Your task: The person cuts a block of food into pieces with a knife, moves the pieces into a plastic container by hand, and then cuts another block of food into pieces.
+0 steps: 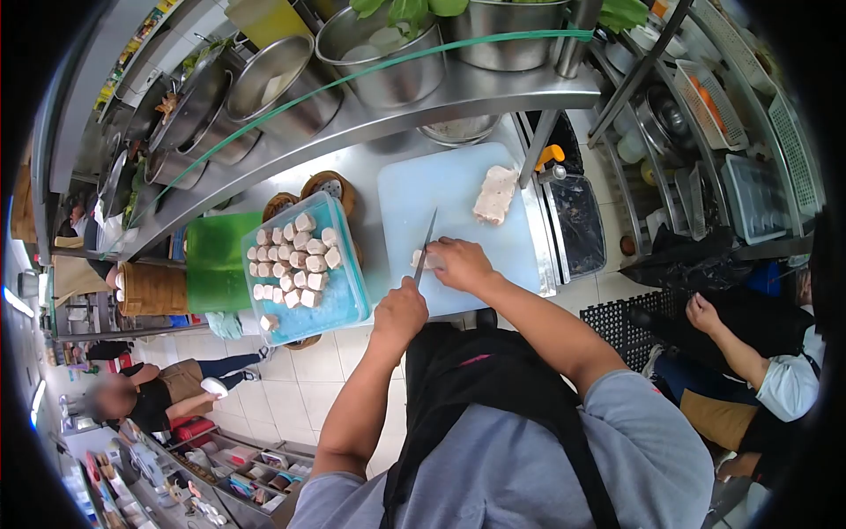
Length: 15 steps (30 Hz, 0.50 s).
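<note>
My left hand (pixel 401 313) is wrapped round the handle of a knife (pixel 427 240), its blade pointing away from me over the pale cutting board (pixel 419 189). My right hand (pixel 463 263) is closed on a small pale food piece (pixel 417 258) beside the blade, partly hidden by the fingers. Farther up the board lies a larger pale, speckled food block (pixel 496 196). Left of the board, a teal plastic tub (pixel 352 300) holds several pale chunks (pixel 286 260) like the block.
A green board (pixel 216 264) and bamboo steamers (pixel 152 289) are at the left. Metal pots (pixel 388 66) stand on a steel shelf (pixel 467 101) above the counter. A black-lined bin (pixel 577 225) is at the right. One person (pixel 172 388) stands behind left, another person's hand (pixel 702 313) shows right.
</note>
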Motion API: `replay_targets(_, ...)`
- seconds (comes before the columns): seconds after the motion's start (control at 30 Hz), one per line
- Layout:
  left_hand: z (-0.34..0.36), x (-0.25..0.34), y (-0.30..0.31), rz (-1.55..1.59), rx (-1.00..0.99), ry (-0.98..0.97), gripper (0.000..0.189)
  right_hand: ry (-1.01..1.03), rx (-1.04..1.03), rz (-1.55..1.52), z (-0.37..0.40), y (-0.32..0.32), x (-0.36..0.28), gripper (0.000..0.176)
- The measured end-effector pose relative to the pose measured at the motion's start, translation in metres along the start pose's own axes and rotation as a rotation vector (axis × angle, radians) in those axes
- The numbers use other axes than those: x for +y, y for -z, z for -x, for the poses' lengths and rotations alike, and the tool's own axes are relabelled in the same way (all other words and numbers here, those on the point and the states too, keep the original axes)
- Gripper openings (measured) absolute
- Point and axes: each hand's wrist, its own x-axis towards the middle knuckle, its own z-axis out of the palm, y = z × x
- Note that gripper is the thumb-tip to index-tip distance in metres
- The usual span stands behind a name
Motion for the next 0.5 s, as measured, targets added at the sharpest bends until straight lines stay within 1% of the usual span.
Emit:
replay_targets(0.13,-0.002,-0.001,-0.017,0.045,-0.007,0.032,0.019,0.029,0.020,-0.023,0.000,-0.001,0.000,0.045)
replay_targets(0.23,-0.006,0.000,-0.035,0.062,0.003,0.057,0.018,0.015,0.022,0.018,-0.003,0.000,0.001,0.045)
replay_targets(0.3,-0.007,0.002,-0.041,0.171,0.051,0.071,0.019,0.018,0.025,0.006,-0.004,0.003,0.004,0.046)
replay_targets(0.43,-0.022,0.008,-0.040,0.185,0.091,0.084,0.019,0.028,0.069,0.000,-0.014,0.005,0.013,0.047)
replay_targets(0.5,-0.032,0.005,-0.036,0.101,0.039,0.026,0.018,0.039,0.049,0.031,-0.016,0.008,0.016,0.046)
